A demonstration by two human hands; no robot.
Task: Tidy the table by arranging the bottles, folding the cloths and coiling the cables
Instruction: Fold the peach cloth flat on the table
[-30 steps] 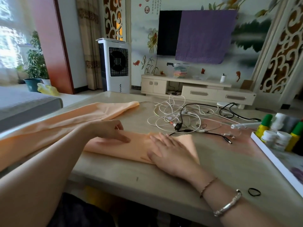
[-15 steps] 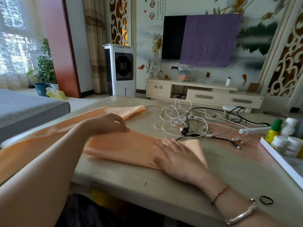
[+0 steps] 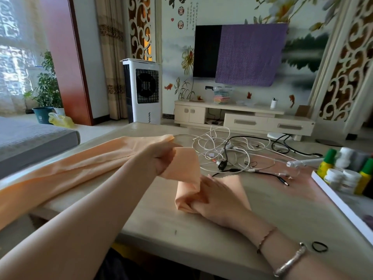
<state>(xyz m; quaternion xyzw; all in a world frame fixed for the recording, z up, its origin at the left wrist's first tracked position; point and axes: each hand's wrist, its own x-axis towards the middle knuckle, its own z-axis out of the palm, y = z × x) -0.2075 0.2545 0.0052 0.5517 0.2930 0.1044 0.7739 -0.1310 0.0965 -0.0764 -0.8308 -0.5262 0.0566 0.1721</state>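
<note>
A long peach cloth [image 3: 76,168] lies across the left half of the beige table [image 3: 201,239]. My left hand [image 3: 161,158] grips its folded end and lifts it over toward the right. My right hand [image 3: 218,197] lies flat on the folded part of the cloth [image 3: 234,184], holding it down on the table. A tangle of white and black cables [image 3: 228,156] sits just beyond the cloth. Several small bottles [image 3: 343,170] with green and white caps stand in a white tray [image 3: 341,207] at the right edge.
A black hair tie [image 3: 319,246] lies near the table's front right edge. A white wand-like device [image 3: 304,163] lies beside the tray. A grey sofa [image 3: 30,138] is at the left. A fan cooler [image 3: 144,89] and TV cabinet [image 3: 242,118] stand behind the table.
My left hand has closed on the cloth's edge and raised it off the table, folding it rightward over my right hand. My right hand has stayed pressing the cloth.
</note>
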